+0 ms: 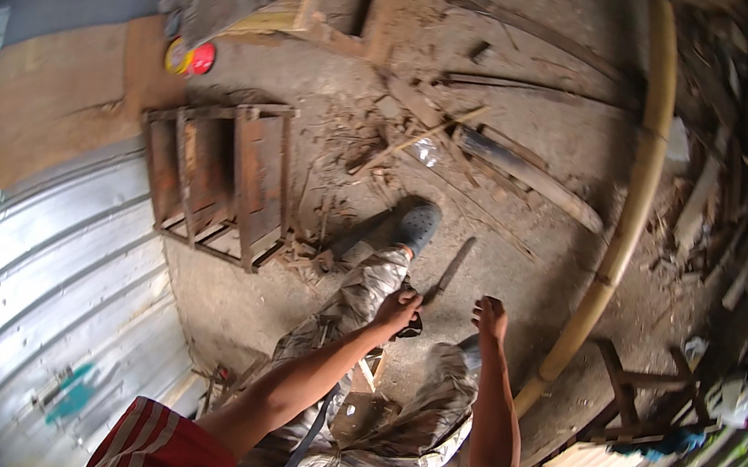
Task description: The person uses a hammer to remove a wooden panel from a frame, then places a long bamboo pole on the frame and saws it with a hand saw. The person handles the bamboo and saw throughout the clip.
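Note:
My left hand (398,309) is closed beside my knee, around the dark handle of a long, narrow blade (453,272). The blade points away from me, toward the floor ahead, and its exact kind is not clear. A little to the right, my right hand (490,318) is raised with loosely curled fingers and no visible object in it. The two hands are apart. Between my legs, below the left hand, is a small wooden piece (368,373), partly hidden by my arm and trousers.
A wooden frame with shelves (232,179) stands on the left by a corrugated metal wall (48,281). A long bamboo pole (622,222) runs along the right. Scrap wood (528,174) litters the floor ahead. A red and yellow container (189,57) sits at the far left.

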### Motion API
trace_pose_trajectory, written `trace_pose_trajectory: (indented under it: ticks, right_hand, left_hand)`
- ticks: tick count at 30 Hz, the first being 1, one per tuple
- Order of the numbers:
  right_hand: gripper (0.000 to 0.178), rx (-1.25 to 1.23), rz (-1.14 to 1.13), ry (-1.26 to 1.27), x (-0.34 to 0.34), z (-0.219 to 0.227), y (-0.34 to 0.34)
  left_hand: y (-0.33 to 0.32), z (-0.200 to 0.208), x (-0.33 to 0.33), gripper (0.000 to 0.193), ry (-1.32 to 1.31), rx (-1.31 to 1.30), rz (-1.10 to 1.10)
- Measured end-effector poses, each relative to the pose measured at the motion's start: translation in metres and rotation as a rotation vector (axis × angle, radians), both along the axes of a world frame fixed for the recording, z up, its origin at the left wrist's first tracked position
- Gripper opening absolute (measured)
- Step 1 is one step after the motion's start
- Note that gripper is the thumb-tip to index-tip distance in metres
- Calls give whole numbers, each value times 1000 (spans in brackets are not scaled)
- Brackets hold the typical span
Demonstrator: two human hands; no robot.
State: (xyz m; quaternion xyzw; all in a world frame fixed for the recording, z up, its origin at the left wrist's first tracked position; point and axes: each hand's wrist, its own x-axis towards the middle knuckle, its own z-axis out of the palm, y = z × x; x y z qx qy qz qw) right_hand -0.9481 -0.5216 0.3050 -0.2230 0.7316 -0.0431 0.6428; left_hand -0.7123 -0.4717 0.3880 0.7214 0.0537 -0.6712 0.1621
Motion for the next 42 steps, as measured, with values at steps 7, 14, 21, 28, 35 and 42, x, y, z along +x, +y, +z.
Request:
trace_pose_trajectory:
  ticks: [7,14,21,28,35,42]
  right_hand:
    - [40,-287,937,331,-141,-138,-12]
    - [84,-196,384,606,-250,-111,-80]
    - [114,-133,432,576,-338,-132,-161]
    - [111,-328,407,536,-342,-173,-209]
    - [105,-524,412,604,-326,-166,-195]
    - [105,-434,414,353,-246,-50,-152]
  left_hand:
    - [-33,-19,-54,35,-121,-213,-94]
    - [35,-116,-131,44,-210,-104,-486]
    - [1,-116,-256,41,-185,-208,-457]
    - [-40,-129,-304,37,-104,-275,-459]
    - [-47,-101,-286,40,-34,-69,-198]
    - [-73,-54,-269,63,42,-111,-93]
